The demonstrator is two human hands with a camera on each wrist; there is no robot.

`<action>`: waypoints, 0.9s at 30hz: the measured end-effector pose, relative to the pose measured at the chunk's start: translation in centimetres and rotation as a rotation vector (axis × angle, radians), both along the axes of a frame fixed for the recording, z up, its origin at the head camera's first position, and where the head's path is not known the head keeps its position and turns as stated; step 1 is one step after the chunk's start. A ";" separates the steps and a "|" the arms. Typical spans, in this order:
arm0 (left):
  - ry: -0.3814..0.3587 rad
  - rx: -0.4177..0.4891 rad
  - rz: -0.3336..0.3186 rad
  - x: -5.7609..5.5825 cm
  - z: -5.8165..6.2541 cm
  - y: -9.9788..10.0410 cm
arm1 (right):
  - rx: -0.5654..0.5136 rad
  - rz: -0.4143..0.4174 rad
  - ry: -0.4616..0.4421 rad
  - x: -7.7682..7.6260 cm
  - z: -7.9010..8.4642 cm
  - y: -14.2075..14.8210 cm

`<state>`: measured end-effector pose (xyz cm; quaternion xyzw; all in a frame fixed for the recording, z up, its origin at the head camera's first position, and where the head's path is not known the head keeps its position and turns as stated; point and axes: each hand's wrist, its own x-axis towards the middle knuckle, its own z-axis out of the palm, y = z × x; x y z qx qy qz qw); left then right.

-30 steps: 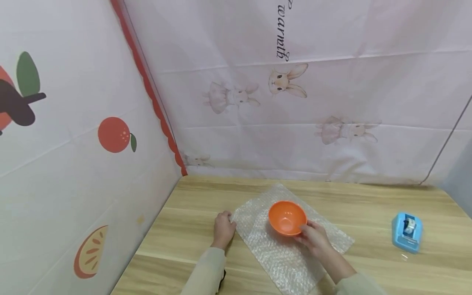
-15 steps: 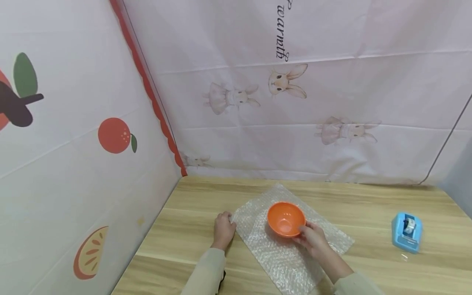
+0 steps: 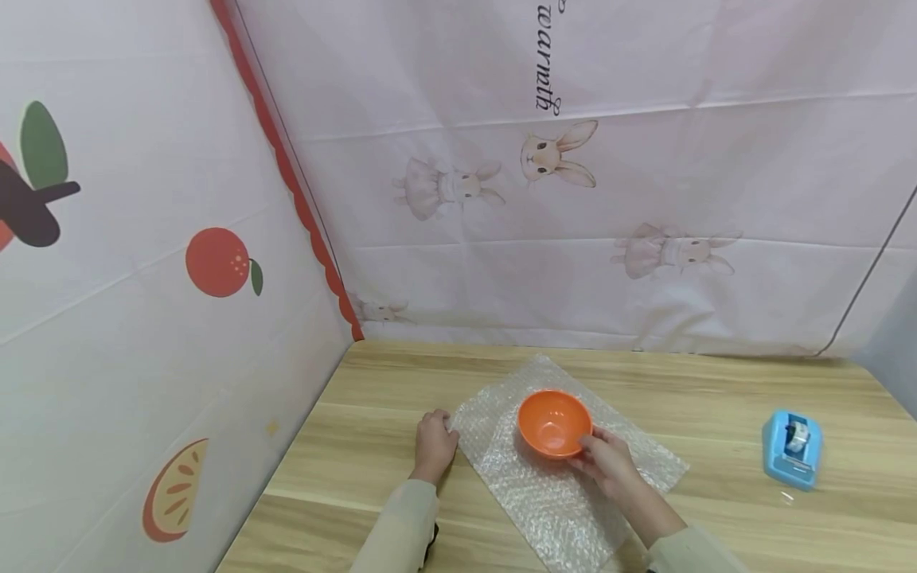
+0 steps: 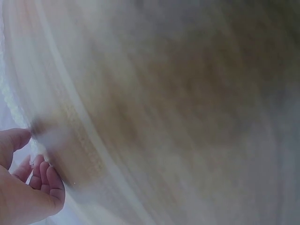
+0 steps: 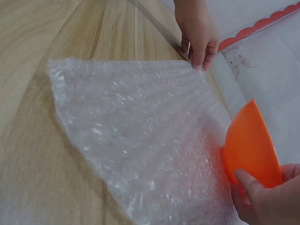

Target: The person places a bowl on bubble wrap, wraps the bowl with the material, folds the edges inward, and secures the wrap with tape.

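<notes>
An orange bowl (image 3: 553,426) is held over the sheet of bubble wrap (image 3: 523,493), its mouth facing up in the head view. My right hand (image 3: 610,465) grips the bowl's near right side. In the right wrist view the bowl (image 5: 253,145) appears tilted, its base close to the wrap; I cannot tell whether they touch. My left hand (image 3: 435,447) pinches the left corner of the wrap at the table. The right wrist view also catches this left hand (image 5: 199,40), thumb and fingers at the corner. Only part of the hand (image 4: 30,187) shows in the left wrist view.
A blue tape dispenser (image 3: 792,450) stands on the right of the wooden table (image 3: 387,382), with a small clear scrap (image 3: 786,499) just in front of it. Printed cloth walls (image 3: 458,263) rise at the back and left.
The bowl and my right hand have shifted slightly left over the bubble wrap. My left hand stays at the wrap's corner.
</notes>
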<state>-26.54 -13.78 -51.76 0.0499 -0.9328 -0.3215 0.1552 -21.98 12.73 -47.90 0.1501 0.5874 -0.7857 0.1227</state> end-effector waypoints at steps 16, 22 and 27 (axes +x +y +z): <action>-0.082 0.217 0.009 0.1 1.1 -0.1 | 0.013 0.009 0.019 0.0 -0.4 -0.1; -0.110 0.415 0.040 0.3 1.4 0.5 | 0.024 0.007 0.033 0.0 -0.5 -0.1; -0.119 0.515 0.034 0.4 1.8 1.4 | 0.021 0.018 0.051 0.0 -0.6 0.1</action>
